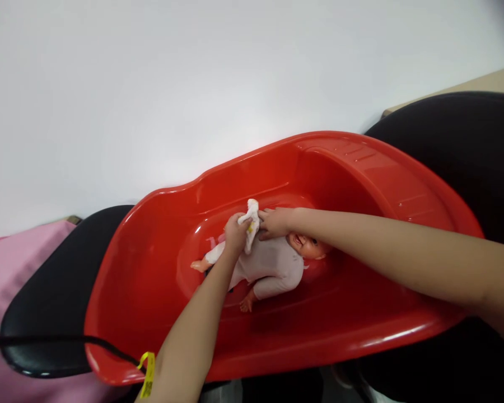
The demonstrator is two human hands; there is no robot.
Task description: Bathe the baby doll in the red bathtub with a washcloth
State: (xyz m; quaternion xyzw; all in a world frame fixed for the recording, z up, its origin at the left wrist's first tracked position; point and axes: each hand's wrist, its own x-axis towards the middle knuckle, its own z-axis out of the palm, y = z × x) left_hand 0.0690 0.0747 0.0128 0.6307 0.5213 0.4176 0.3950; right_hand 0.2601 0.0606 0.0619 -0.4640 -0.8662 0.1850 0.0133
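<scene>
A baby doll [273, 267] in a pale suit lies inside a red plastic baby tub [151, 268], head to the right. My left hand [236, 232] grips a small white cloth [252, 219] and presses it on the doll's upper body. My right hand [275, 222] reaches in from the right and rests on the doll's shoulder, fingertips touching the cloth. The doll's far arm is hidden under my hands.
The tub rests across two black seats, one [50, 302] at the left and one [470, 151] at the right. A pink cloth [8, 268] lies at far left. A black cable [46, 339] with a yellow tag [148, 372] crosses the lower left. A white wall fills the background.
</scene>
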